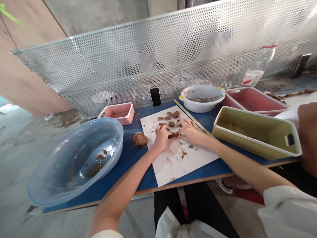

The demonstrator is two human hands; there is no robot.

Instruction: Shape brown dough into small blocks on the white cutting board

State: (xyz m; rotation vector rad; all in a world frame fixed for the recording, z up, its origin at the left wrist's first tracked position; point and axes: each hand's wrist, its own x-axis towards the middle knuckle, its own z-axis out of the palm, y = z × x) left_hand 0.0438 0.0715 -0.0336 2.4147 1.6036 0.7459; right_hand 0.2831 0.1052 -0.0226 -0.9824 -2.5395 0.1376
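Both my hands meet over a white board (164, 175) on the blue table. My left hand (162, 138) and my right hand (189, 133) pinch a small dark brown piece of clay (173, 135) between their fingertips. Just beyond my fingers lie several small brown clay blocks (171, 124), loosely grouped. Crumbs of clay (183, 154) are scattered on the board nearer to me. A larger rough lump of clay (139, 139) sits left of my left hand, at the board's edge. My fingers partly hide the held piece.
On the left stands a large blue basin (49, 175) with a little murky water. Behind are a pink box (131, 114), a phone (155, 97) and a white basin (201, 106). A wooden strip (193, 117), a green box (255, 143) and another person's arm (308, 138) are rightward.
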